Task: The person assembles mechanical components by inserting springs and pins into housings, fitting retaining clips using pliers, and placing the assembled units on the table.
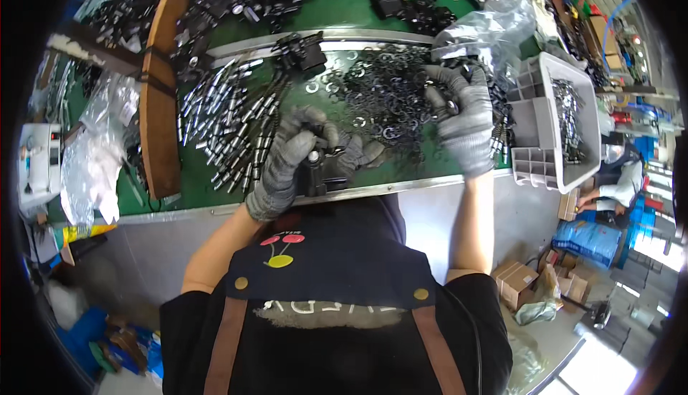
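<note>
My left hand (290, 155), in a grey knit glove, is closed around a dark part (315, 178) with a silver pin end showing at its top, close to the bench's front edge. Its fingers hide much of that part. My right hand (466, 119), gloved alike, is over the right side of a pile of small dark C-shaped clips (380, 90). Its thumb and fingers curl together; what they pinch is too small to name. Between the hands lies crumpled grey fabric (351, 155). Many silver and black pins (229, 122) are spread left of my left hand.
A black block-like assembly (307, 54) stands behind the pins. On the left a wooden board (159, 122) rises from the green bench. A grey bin (548, 133) with metal parts and clear plastic bags (491, 26) are on the right. Beyond, a person (620, 183) bends over boxes.
</note>
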Motion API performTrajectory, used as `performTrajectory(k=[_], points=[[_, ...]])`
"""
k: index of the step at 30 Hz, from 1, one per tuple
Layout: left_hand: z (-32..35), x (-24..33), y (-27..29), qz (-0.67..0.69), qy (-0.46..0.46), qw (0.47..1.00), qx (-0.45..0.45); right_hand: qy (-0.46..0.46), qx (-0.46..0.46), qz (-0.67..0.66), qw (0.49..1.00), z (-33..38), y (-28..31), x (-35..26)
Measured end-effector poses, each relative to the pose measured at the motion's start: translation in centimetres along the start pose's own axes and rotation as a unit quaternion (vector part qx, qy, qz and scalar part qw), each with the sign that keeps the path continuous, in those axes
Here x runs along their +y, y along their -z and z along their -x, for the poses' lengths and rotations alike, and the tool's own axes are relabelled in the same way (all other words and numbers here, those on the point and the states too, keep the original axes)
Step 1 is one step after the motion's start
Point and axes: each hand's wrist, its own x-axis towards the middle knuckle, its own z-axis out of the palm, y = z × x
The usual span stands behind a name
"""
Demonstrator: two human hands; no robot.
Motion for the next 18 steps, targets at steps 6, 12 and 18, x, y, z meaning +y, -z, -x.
performTrajectory(k=[6, 12, 18], points=[[-0.3, 0.2, -0.3, -0.025, -0.012, 1.000, 0.000, -0.013, -0.122, 0.082, 0.989, 1.6, -1.1, 6.8], [0.0, 0.5, -0.5, -0.001, 0.035, 0.999, -0.017, 0.085, -0.029, 0.007, 0.996, -0.3, -3.2, -1.1], [-0.1, 0.9, -0.6, 0.072, 0.061, 0.995, -0.017, -0.022, -0.071, -0.082, 0.994, -0.4, -6.3, -1.4]])
